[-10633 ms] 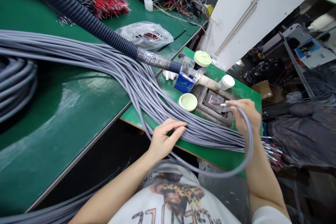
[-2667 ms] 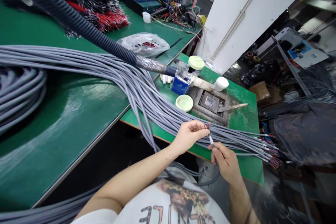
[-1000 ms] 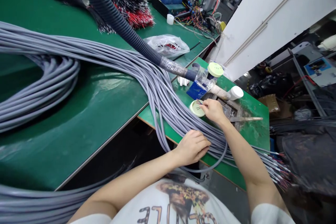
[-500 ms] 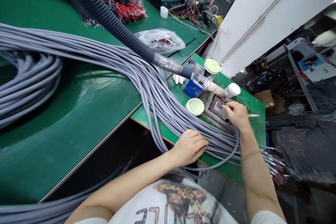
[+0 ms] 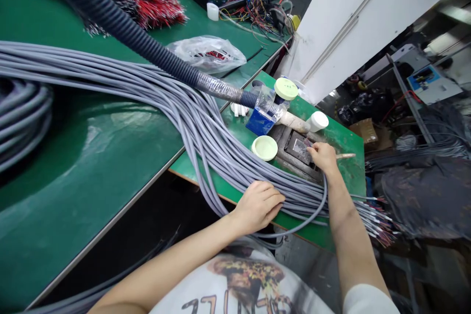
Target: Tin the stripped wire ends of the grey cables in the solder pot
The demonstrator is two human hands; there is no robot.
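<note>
My right hand [image 5: 324, 158] is closed in a pinch on the end of a grey cable [image 5: 325, 191], at the edge of a small dark pot with a shiny metal surface [image 5: 299, 147]. Fine wire tips by its fingertips are hard to make out. From that hand the cable loops down and back toward my left hand [image 5: 260, 205]. My left hand has its fingers curled over the near edge of a thick bundle of grey cables [image 5: 221, 142]; its fingertips are partly hidden. Stripped, coloured wire ends [image 5: 379, 221] of the bundle stick out beyond my right forearm.
A ribbed hose [image 5: 147, 44] slants over the bench, its pale nozzle [image 5: 294, 121] beside the pot. Around it stand an open pale-green tub [image 5: 265, 148], a lidded jar [image 5: 286, 89], a white cup [image 5: 318, 121] and a blue box [image 5: 259, 121]. A wooden handle [image 5: 346, 156] lies right.
The camera view has shifted, so the scene sits farther left. Both hands keep nearly the same places, the right at the pot and the left on the bundle.
</note>
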